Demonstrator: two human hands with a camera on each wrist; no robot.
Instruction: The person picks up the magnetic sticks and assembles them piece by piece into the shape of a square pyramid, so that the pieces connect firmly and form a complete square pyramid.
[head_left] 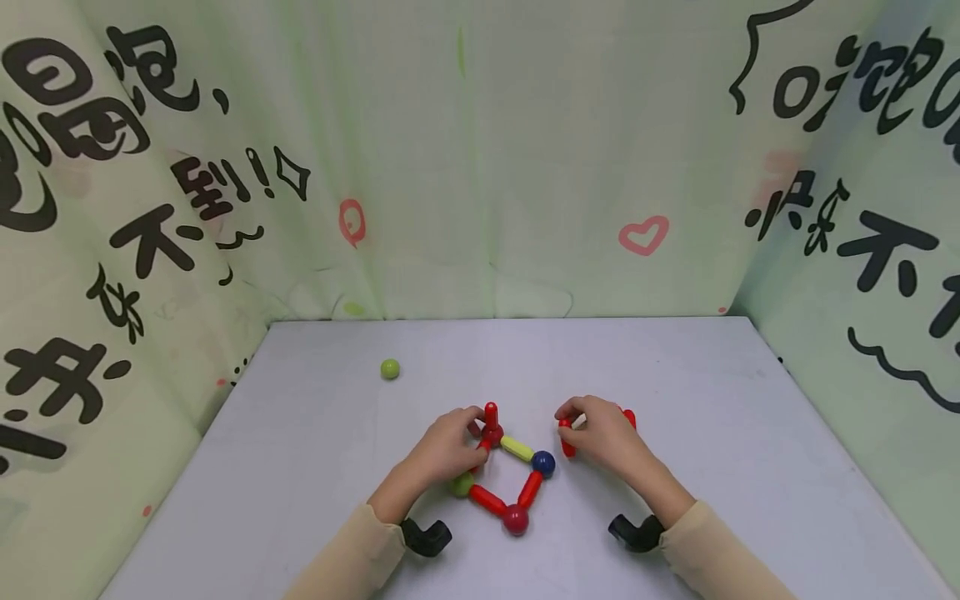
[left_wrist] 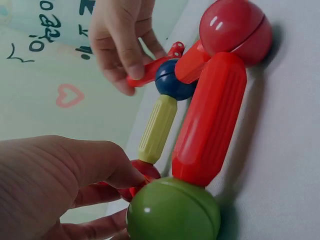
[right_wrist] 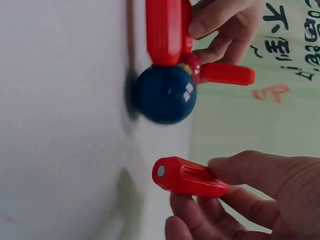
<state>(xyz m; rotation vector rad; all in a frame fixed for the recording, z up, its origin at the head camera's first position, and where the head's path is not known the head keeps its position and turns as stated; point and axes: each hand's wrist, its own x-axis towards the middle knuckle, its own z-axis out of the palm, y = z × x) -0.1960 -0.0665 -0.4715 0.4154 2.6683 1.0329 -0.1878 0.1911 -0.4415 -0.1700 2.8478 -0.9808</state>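
A four-sided frame of magnetic rods and balls lies on the table. Its corners are a green ball (head_left: 462, 485), a near red ball (head_left: 515, 520), a blue ball (head_left: 543, 464) and a far red ball (head_left: 492, 435). A yellow rod (head_left: 517, 448) joins the blue and far red balls; red rods form the other sides. From the far red ball, another red rod (head_left: 491, 414) sticks up. My left hand (head_left: 446, 442) pinches the red side rod between the green and far red balls. Right of the frame, my right hand (head_left: 600, 432) holds a loose red rod (right_wrist: 187, 177) by thumb and fingers, apart from the blue ball.
Beyond my right hand, another red piece (head_left: 630, 417) is partly hidden. A small green ball (head_left: 390, 369) sits at the back left of the white table (head_left: 697, 375). Curtains with black writing enclose the back and sides.
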